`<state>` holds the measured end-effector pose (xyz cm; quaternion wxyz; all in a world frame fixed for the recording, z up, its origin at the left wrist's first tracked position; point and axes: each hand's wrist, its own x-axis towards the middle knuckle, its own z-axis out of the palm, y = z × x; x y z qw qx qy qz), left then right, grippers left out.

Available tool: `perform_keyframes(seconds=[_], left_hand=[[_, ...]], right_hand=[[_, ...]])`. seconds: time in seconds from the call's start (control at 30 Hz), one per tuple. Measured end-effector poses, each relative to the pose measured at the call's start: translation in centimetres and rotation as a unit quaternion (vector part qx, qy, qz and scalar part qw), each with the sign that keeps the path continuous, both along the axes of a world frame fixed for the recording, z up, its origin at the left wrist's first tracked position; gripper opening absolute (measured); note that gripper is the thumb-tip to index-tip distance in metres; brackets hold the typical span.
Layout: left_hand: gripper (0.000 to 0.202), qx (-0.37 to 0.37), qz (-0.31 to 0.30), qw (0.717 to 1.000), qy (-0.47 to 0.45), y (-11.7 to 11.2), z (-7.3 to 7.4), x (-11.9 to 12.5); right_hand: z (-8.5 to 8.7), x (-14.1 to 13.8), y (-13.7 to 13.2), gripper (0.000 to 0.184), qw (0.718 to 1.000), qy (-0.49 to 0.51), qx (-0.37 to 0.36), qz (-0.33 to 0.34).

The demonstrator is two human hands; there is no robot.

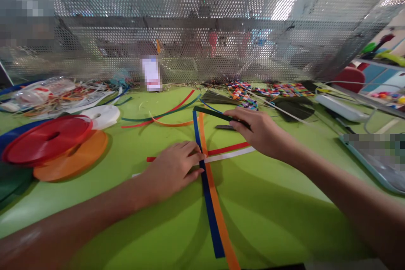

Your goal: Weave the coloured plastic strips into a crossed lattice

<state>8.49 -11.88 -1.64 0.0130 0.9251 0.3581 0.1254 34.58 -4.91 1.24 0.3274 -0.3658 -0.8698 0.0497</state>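
On the far left, a red reel (47, 139) of ribbon lies on top of an orange reel (76, 158). A white reel (101, 116) sits just behind them. They all rest on a bright green surface (152, 223). Behind the reels there is a messy pile of strips and plastic, too mixed up to tell apart.

Next comes the left hand (175, 166). It is flat and open, palm down, with the fingers close together. It presses on the spot where four strips cross. The fingertips touch the blue strip (207, 194).

The blue strip runs from near the person away toward the back. The orange strip (221, 223) lies right beside it, touching along its right edge. A red strip (228, 148) and a white strip (232, 155) go sideways across them, side by side. Their left ends peek out past the left hand.

Farther back, some loose curved strips (164, 116) in red, green and orange lie on the surface.

The right hand (259, 130) is just past the crossing, to the right. Its fingers are pinched on a dark green strip (215, 114). That strip sticks out to the left and hangs over the top ends of the blue and orange strips.

Behind the right hand are small colourful woven pieces (253, 93). At the right edge there is a pale tray (363, 162).
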Motion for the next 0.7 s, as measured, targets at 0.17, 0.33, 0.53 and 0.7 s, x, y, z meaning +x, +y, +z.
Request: perform_keyframes(seconds=[0.17, 0.33, 0.53, 0.7], left_hand=[[0.026, 0.001, 0.001, 1.0, -0.004, 0.1, -0.1, -0.1], [0.028, 0.002, 0.001, 1.0, 0.009, 0.2, -0.3, -0.1], [0.028, -0.001, 0.006, 1.0, 0.012, 0.1, -0.2, -0.1], [0.03, -0.022, 0.007, 1.0, 0.008, 0.1, 0.1, 0.0]], right_hand=[[0.6, 0.1, -0.2, 0.021, 0.999, -0.033, 0.008, 0.015], [1.6, -0.3, -1.2, 0.02, 0.997, -0.069, -0.003, 0.032], [1.7, -0.7, -1.9, 0.03, 0.995, -0.083, -0.039, 0.039], [1.7, -0.7, -2.8, 0.033, 0.995, -0.052, -0.06, 0.065]])
